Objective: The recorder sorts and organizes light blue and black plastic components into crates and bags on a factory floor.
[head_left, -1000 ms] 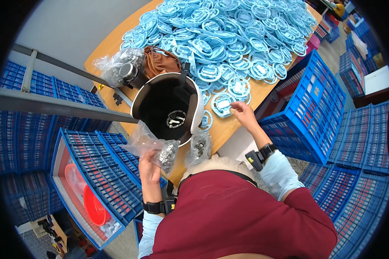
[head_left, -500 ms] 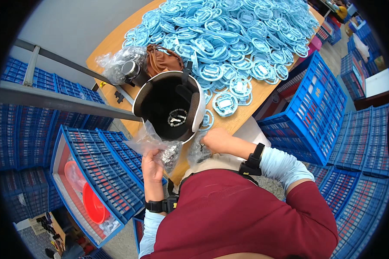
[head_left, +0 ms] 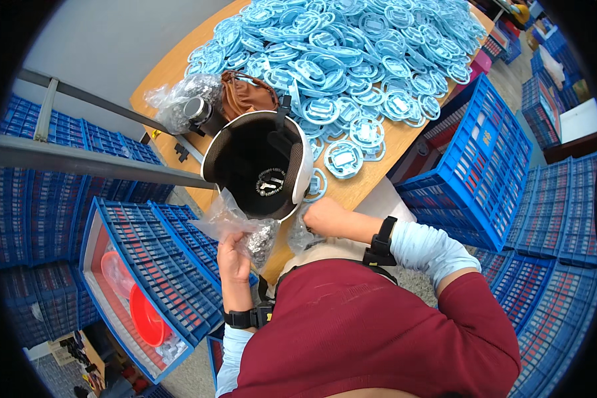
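My left hand is closed on a clear plastic bag full of small shiny metal parts, held at the table's near edge. My right hand is curled with its knuckles up over a second clear bag. Its fingertips are hidden there, so what they pinch cannot be made out. Just beyond both hands rests an upturned white helmet with a black lining. Inside it lies a small ring-shaped cluster of metal pieces. One light-blue round plastic piece lies between the helmet and my right hand.
A large heap of light-blue round plastic pieces covers the far table. A brown pouch, a dark flask and a plastic bag sit behind the helmet. Blue crates stand right and left; a metal rail runs at left.
My right hand has shifted slightly left and down over its bag. The left hand holds its bag in nearly the same place. The whole view has moved a little.
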Motion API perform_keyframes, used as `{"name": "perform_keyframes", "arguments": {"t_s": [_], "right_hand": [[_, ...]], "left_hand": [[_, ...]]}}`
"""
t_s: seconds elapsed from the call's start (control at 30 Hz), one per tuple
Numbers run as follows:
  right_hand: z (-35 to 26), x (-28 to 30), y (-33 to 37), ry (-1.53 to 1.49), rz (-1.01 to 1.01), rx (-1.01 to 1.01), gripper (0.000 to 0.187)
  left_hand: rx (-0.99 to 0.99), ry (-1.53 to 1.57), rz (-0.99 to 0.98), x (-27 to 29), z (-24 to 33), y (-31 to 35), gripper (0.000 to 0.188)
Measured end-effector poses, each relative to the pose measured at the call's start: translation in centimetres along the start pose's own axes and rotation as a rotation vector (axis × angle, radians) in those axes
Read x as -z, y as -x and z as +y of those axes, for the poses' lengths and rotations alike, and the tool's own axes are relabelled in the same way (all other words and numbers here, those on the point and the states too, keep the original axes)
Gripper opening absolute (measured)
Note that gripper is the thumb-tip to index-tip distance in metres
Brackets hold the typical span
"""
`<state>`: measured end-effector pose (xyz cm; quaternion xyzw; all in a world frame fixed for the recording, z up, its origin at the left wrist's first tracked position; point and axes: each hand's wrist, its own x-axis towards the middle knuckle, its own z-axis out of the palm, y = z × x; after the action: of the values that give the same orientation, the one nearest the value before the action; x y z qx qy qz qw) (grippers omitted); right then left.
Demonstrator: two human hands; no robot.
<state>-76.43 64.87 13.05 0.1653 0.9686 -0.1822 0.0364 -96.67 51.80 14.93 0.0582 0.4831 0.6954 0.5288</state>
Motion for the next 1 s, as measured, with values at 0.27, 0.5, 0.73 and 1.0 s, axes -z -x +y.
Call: {"name": "perform_keyframes", "arguments": {"t_s": [0.27, 0.5, 0.73, 1.0], "right_hand": [[0.6, -1.2, 0.0, 0.043, 0.058, 0.112, 0.007], [1.0, -1.7, -0.1, -0.029, 0.114, 0.115, 0.009], [1.2, -1.7, 0.3, -0.188, 0.145, 0.017, 0.013], [1.1, -0.5, 1.2, -0.431, 0.150, -0.094, 0.013]], "left_hand": [[-0.006, -0.022, 0.007, -1.0, 0.6, 0.5, 0.020], [0.010, -0.055, 0.004, -1.1, 0.7, 0.1, 0.020], [0.018, -0.027, 0.033, -0.4, 0.4, -0.3, 0.022], [0.038, -0.035, 0.032, -0.7, 0.5, -0.3, 0.021]]}}
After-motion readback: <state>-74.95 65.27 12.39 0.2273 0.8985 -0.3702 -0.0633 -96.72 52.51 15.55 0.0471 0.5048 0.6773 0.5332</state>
